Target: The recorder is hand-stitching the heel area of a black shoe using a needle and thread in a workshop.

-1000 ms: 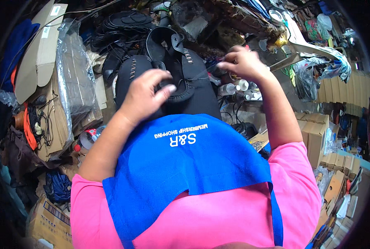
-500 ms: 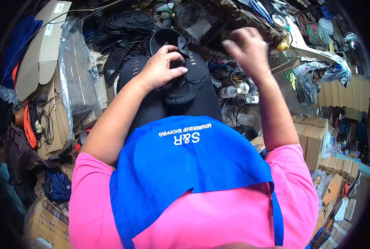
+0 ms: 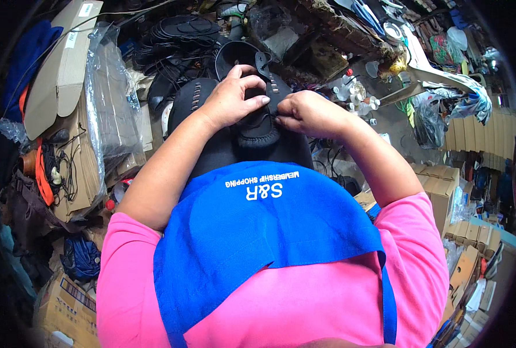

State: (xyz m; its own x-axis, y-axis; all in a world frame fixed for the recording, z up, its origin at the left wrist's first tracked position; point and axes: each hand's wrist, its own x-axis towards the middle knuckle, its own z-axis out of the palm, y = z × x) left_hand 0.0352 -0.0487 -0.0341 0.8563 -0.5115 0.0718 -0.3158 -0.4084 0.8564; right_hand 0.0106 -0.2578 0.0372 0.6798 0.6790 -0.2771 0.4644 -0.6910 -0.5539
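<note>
A black shoe (image 3: 256, 139) with a ridged, stitched toe and a buckle-like strap (image 3: 262, 62) at its heel end rests on my lap, toe toward me. My left hand (image 3: 232, 103) is closed over its left side, fingers curled into the opening and thumb across the upper. Beside the shoe's right side, my right hand (image 3: 314, 113) is pinched, its fingertips close to the upper. Whatever thin thing lies between those fingertips is too small to make out. A blue apron (image 3: 229, 226) covers my front below the shoe.
Flattened cardboard (image 3: 55, 75) and a plastic-wrapped stack (image 3: 110, 98) stand at my left. Several small bottles (image 3: 356, 95) stand at the right, near a light-coloured curved frame (image 3: 434, 72). Cardboard boxes (image 3: 434, 185) are farther right. Coiled black cords (image 3: 179, 35) lie ahead.
My right hand has come down and left from its raised, blurred position to beside the shoe, its fingers now pinched. My left hand keeps its hold; the view has shifted slightly.
</note>
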